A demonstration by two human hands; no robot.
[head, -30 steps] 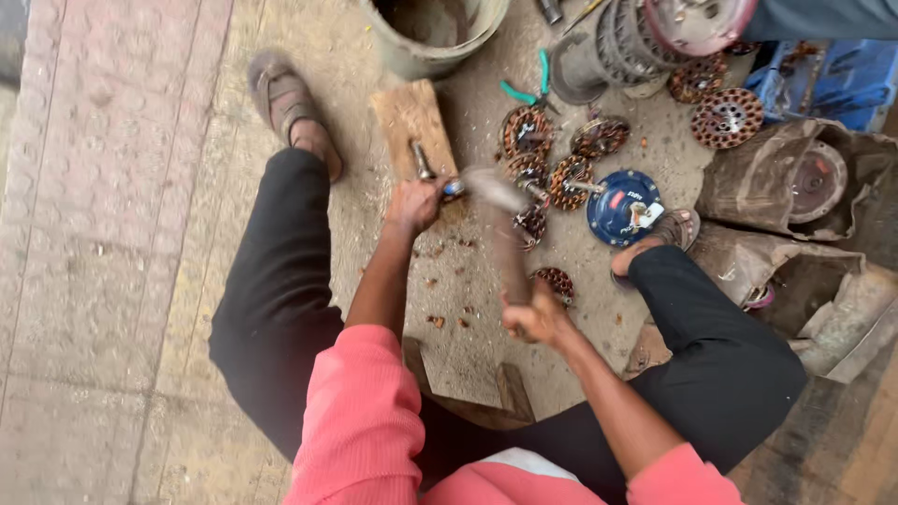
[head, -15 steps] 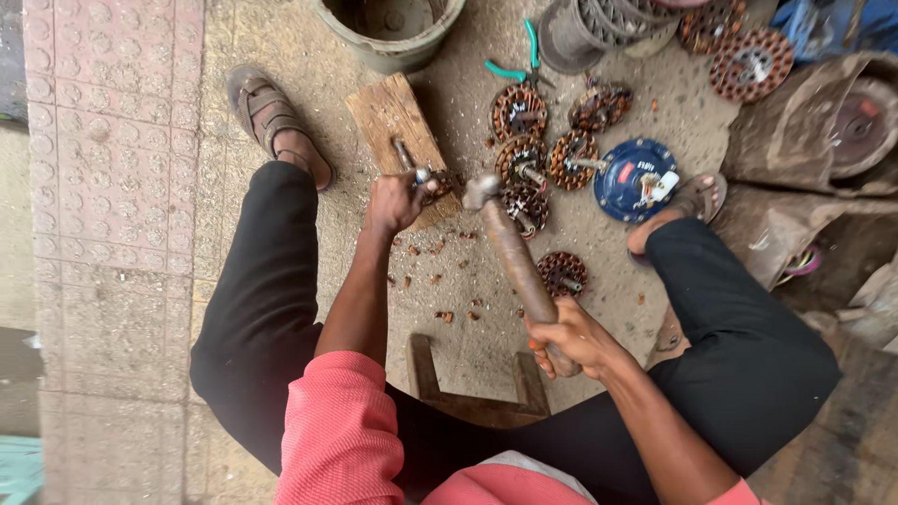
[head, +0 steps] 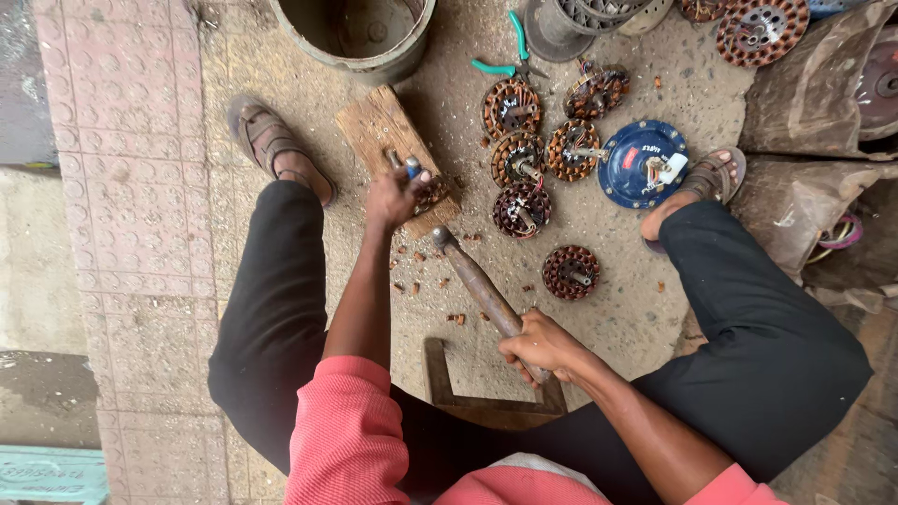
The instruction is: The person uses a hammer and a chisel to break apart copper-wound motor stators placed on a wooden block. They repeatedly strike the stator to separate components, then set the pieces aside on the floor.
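Copper-wound stator (head: 432, 192) sits on wooden block (head: 395, 154) as an anvil, left hand (head: 393, 196) gripping a chisel (head: 404, 165) against it; right hand (head: 541, 344) clenches hammer (head: 477, 285) (head low, near block). More stators (head: 524, 159) nearby.

You see a grey bucket (head: 365, 37) at the top, green-handled pliers (head: 505, 51) beside it, and a blue round motor cover (head: 643, 163) near the right sandal (head: 711, 175). 4 copper-wound stators (head: 517, 157) lie together (1 more (head: 570, 271) lies apart).
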